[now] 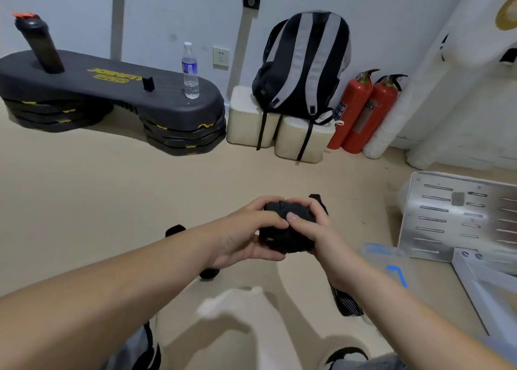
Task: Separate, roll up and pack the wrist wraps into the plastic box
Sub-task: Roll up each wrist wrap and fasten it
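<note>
A bundle of black wrist wraps sits between both hands above the beige floor. My left hand grips its left side, fingers curled over the top. My right hand grips the right side, thumb pressed on the front. A loose black end sticks out behind the right fingers. More black wrap pieces lie on the floor: one at the left, one under my left wrist, and a striped one under my right forearm. The clear plastic box with blue trim lies at the right.
A perforated metal panel and a white frame stand at the right. Along the back wall are a black weight base with a water bottle, a backpack on white blocks, and two red fire extinguishers.
</note>
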Demonstrator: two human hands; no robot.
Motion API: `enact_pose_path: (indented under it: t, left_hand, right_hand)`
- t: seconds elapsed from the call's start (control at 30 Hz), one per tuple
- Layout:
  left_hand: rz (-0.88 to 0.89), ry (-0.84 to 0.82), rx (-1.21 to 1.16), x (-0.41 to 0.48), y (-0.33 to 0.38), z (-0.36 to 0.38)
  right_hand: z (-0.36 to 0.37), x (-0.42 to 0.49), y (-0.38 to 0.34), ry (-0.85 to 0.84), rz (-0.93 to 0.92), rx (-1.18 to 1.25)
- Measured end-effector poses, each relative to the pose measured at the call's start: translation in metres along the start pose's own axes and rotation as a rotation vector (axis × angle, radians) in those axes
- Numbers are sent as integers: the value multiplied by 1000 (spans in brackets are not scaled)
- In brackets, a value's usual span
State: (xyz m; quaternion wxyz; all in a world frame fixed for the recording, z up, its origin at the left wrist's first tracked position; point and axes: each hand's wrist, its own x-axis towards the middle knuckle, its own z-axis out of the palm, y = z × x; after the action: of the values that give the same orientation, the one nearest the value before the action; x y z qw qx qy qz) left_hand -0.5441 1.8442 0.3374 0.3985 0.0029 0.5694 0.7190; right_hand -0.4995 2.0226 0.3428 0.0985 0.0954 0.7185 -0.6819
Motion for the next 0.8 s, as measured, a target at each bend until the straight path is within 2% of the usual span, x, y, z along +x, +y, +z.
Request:
enact_pose_path:
  t: [0.1, 0.27, 0.4, 0.5, 0.57, 0.67, 0.8]
  left_hand:
    - [-42, 70, 21, 24, -27, -11]
    - [-98, 232, 217, 70, -63, -57]
    - [-150, 403, 383, 102, -98, -92]
    - [-173, 512, 570, 134, -118, -117]
    - [-211, 554, 649, 160, -126, -131]
    - [-267, 529, 790, 197, -136, -148]
    - [-268, 474, 1077, 229, -156, -167]
  right_hand:
    - [1, 17, 27, -22, 100, -149]
    - [-6, 76, 65, -245, 385, -431]
    - [11, 138, 108, -278, 495, -703]
    - [27, 175, 144, -244, 506, -629]
    - [33, 194, 165, -144, 517, -519]
    - [37, 208, 198, 29, 536, -348]
    - [30, 212, 242, 121, 648, -214]
